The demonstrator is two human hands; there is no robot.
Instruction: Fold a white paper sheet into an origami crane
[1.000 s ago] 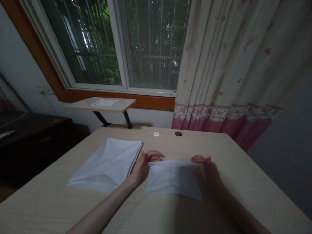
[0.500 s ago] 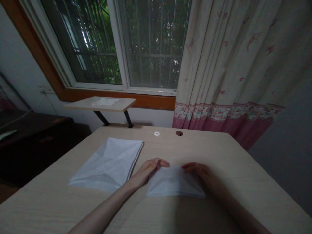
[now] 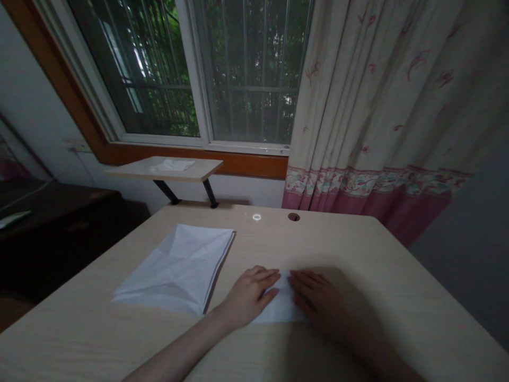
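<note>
A small white sheet [image 3: 281, 310] is laid flat on the pale tabletop [image 3: 358, 244], its outer parts covered by the left hand [image 3: 252, 294] and the right hand [image 3: 320, 302]. Between them a middle strip (the side edges are hidden) is exposed, bounded by a nearly straight near edge.

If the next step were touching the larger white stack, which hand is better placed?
Left, most likely: the left hand lies nearer the larger white stack. The right hand is farther off, with the left hand between; both rest on the smaller white sheet.
</note>
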